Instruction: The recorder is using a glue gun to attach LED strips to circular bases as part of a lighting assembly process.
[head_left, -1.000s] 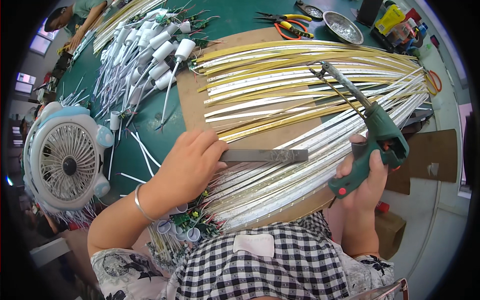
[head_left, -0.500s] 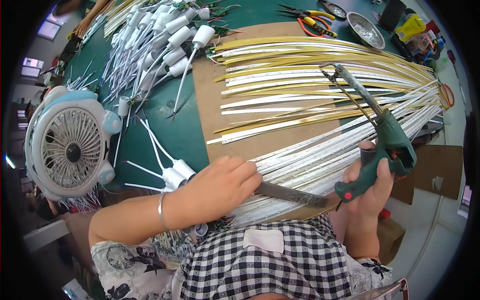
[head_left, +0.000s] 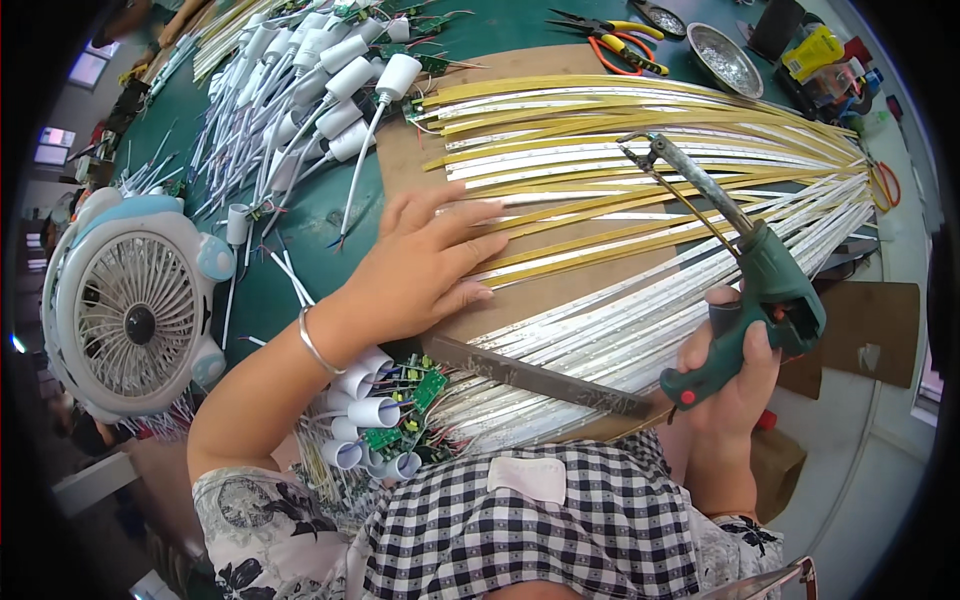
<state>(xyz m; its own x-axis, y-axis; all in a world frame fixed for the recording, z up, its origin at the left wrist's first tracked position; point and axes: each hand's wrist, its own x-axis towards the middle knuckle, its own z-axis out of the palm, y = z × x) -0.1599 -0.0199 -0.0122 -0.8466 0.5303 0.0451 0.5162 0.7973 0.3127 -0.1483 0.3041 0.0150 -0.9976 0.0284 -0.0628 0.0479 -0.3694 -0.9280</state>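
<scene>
My right hand [head_left: 735, 385] grips the handle of a green soldering gun [head_left: 775, 265], its long metal tip [head_left: 700, 185] pointing up and left over the strips. My left hand [head_left: 425, 255] lies with fingers spread at the left ends of yellow-backed LED strips [head_left: 600, 215], touching some of them. Below it, a dark flat metal bar [head_left: 530, 376] rests across a fan of white LED strips [head_left: 610, 320]. Left of those strips, white lamp bases with green circuit boards [head_left: 430, 388] are bunched near my apron.
A white and blue fan [head_left: 140, 320] stands at the left. White lamp holders with wires [head_left: 345, 80] are heaped at the far left. Pliers [head_left: 625, 45], a metal bowl [head_left: 725, 60] and a yellow tube [head_left: 815, 52] sit at the far right. A co-worker's arm [head_left: 182, 20] shows top left.
My left hand has left the metal bar's left end and moved up and away from me onto the yellow-backed strips, its fingers spreading. The bar and the soldering gun stay nearly in place.
</scene>
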